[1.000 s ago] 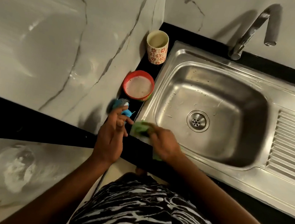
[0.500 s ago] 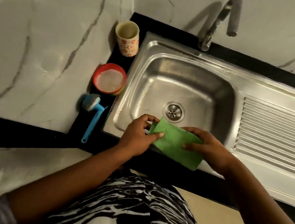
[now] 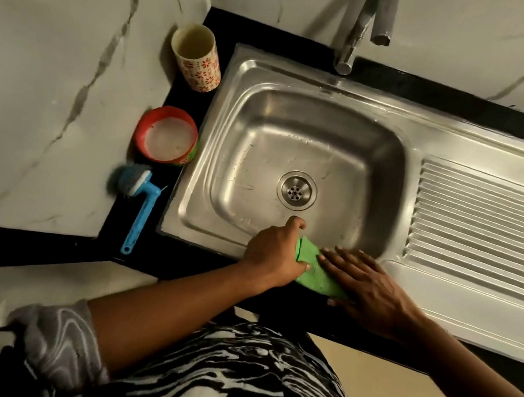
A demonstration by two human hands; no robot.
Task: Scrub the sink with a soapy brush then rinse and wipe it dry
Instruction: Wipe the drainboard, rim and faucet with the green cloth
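- Both hands are down at the near rim of the stainless sink [image 3: 227, 146], right at the front edge of the basin
- The left hand [image 3: 274, 255] is curled closed around one end of a folded green cloth [image 3: 310, 272], forefinger hooked over the rim towards the basin
- The right hand [image 3: 372, 293] lies flat and open, fingers spread, palm pressing down on the cloth's other end
- So the cloth sits on the sink's front ledge, pinned between the two hands, only a green strip showing
- The basin itself shines, with faint streaks and droplets on its floor around the round drain [image 3: 296, 190]
- To the right, the ribbed draining board [image 3: 491, 230] runs off to the edge of the view
- The tap [image 3: 367, 28] rises from the black counter [image 3: 210, 29] behind the basin, its spout hanging over the back rim
- The blue scrubbing brush [image 3: 139, 201] lies idle on the counter left of the sink, bristle head towards the wall, handle pointing to the near side
- Just behind it stands a red-rimmed bowl [image 3: 166, 139] holding a pale, cloudy liquid
- Further back, a cream cup with a red flower pattern [image 3: 196, 58] stands upright in the corner
- No brand, label or writing can be read on anything here
- White veined marble covers the walls; a black-and-white patterned shirt [image 3: 228, 378] fills the bottom of the view
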